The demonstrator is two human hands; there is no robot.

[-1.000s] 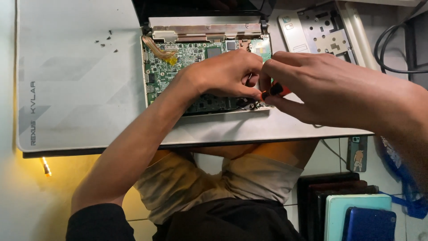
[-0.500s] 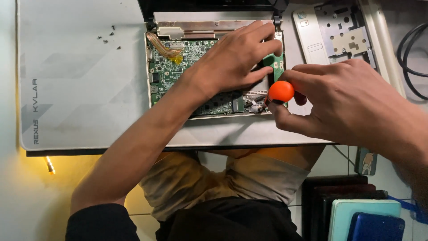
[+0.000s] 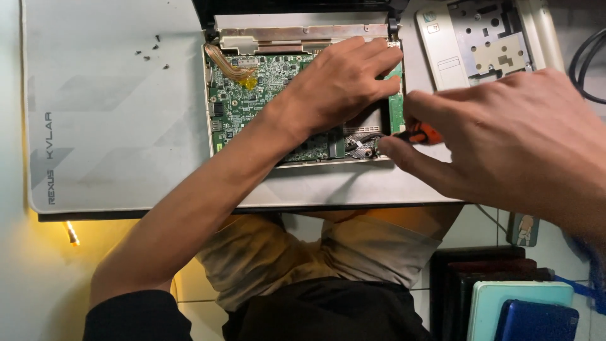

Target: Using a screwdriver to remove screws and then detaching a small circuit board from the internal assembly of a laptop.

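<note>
— What does the right hand (image 3: 505, 136) grip?
— It pinches a screwdriver (image 3: 421, 133) with an orange handle between thumb and fingers. The tip is at the lower right corner of the board (image 3: 252, 101); the tip itself I cannot see.

— And the left hand (image 3: 338, 85)?
— It lies flat with the fingers spread and presses on the right part of the board. It grips nothing.

— Where is the board?
— In an open white case (image 3: 328, 173), at the far edge of the grey mat (image 3: 113, 113).

— What else is there?
— Small screws (image 3: 151, 53) near the far left corner of the mat, and a white cover (image 3: 480, 38) just beside the case, to the right.
</note>
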